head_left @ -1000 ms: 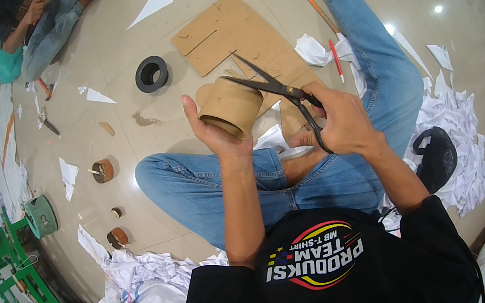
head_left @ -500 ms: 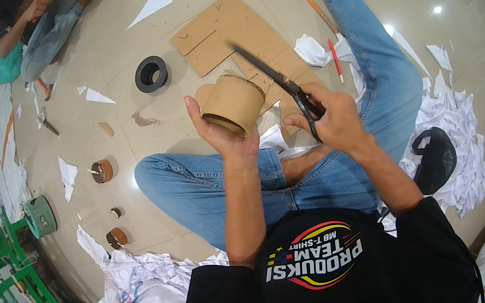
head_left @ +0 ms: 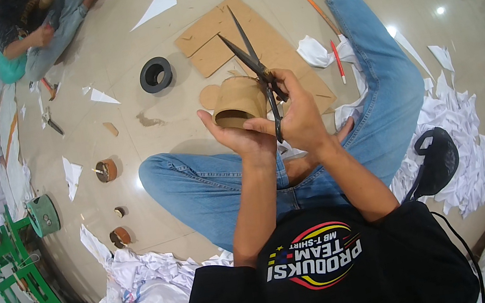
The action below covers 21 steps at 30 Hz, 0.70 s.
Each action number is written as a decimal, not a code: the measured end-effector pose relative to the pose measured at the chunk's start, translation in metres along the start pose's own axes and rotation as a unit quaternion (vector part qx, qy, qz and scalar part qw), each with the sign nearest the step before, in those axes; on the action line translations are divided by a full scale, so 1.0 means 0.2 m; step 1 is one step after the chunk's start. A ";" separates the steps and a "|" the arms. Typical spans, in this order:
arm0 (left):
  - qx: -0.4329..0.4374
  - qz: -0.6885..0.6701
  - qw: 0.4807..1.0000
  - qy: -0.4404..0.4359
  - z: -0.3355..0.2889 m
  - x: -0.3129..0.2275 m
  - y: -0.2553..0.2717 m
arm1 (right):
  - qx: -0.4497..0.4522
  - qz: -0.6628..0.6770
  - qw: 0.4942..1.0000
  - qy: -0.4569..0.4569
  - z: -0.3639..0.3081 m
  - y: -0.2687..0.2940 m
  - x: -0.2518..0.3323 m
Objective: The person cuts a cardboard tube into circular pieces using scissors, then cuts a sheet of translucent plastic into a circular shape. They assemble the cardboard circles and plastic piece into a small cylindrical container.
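I see the left hand (head_left: 240,136) cupped under a short tan cardboard cylinder (head_left: 239,101), fingers curled round its lower wall and the thumb up along its near side, so it is clasping the cylinder and holding it off the floor above the left knee. The cylinder's open end faces left and slightly down. The right hand (head_left: 300,116) has its fingers through the handles of a pair of black scissors (head_left: 253,62); blades are parted in a narrow V, tips pointing up and away over the flat cardboard sheets (head_left: 216,39) on the floor. The blade pivot sits just at the cylinder's right rim; I cannot tell whether a blade is inside the wall. The two hands touch each other below the cylinder. A black ring (head_left: 155,75) lies on the tiles left of the sheets, well apart. Two red pencils (head_left: 337,60) lie by the outstretched right leg. White paper scraps (head_left: 474,175) are piled at the right.
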<state>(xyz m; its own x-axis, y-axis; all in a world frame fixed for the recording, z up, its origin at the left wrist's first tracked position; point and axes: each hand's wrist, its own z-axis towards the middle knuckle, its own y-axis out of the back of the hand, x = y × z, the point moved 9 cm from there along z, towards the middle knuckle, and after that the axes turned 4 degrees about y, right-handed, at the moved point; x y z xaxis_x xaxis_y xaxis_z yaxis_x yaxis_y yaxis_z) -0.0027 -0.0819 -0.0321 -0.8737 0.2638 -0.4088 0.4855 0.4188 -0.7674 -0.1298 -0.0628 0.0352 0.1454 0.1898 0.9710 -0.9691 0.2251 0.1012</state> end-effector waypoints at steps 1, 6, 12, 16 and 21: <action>-0.004 0.001 1.000 -0.005 0.00 0.00 -0.01 | 0.003 0.004 1.000 -0.005 0.00 0.00 0.00; 0.006 0.025 1.000 0.001 0.01 0.03 0.01 | 0.008 0.025 0.998 -0.055 0.03 0.05 -0.02; 0.005 0.354 0.914 -0.196 0.10 -0.25 0.04 | 0.037 -0.046 0.996 -0.068 0.05 0.09 -0.01; 0.094 0.360 0.919 -0.130 0.14 -0.19 -0.05 | 0.045 -0.068 0.996 -0.033 0.05 0.09 0.02; 0.098 0.346 0.927 -0.105 0.15 -0.14 -0.04 | 0.055 -0.113 0.992 -0.019 0.06 0.10 0.06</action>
<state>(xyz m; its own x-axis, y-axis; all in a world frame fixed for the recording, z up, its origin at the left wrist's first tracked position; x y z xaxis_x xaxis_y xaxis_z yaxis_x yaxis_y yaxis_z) 0.0167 -0.1175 -0.0300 -0.3518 0.2263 -0.9083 0.9351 0.0415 -0.3519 -0.1496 -0.0674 0.0513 0.3559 0.1093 0.9281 -0.9288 0.1516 0.3382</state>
